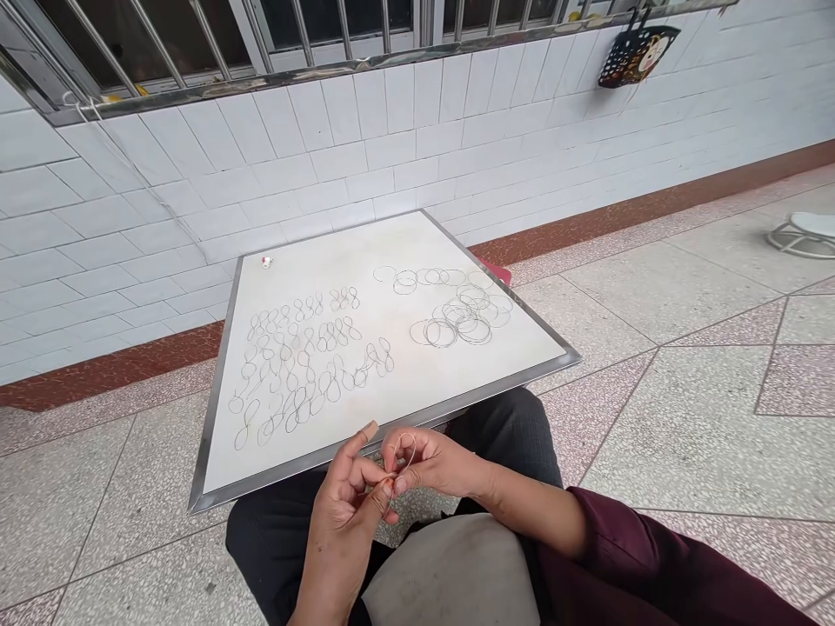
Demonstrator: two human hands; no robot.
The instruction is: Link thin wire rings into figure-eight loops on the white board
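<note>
Close to the near edge of the white table (391, 400), my left hand (349, 513) pinches a thin wire loop (413, 445), its index finger raised with a tan wrap on the tip. My right hand (437, 465) meets it fingertip to fingertip and grips the same wire, whose loop stands up between the hands. Several rows of wires twisted into figure-eight shapes (306, 404) lie on the left part of the table. On the right part, several round wire rings (457, 322) lie overlapping.
A small red and white object (267, 262) sits at the table's far left corner. Beyond stands a tiled wall (391, 156) with a barred window. A black basket (636, 56) hangs at upper right, and a round white stool (812, 228) is on the floor at right.
</note>
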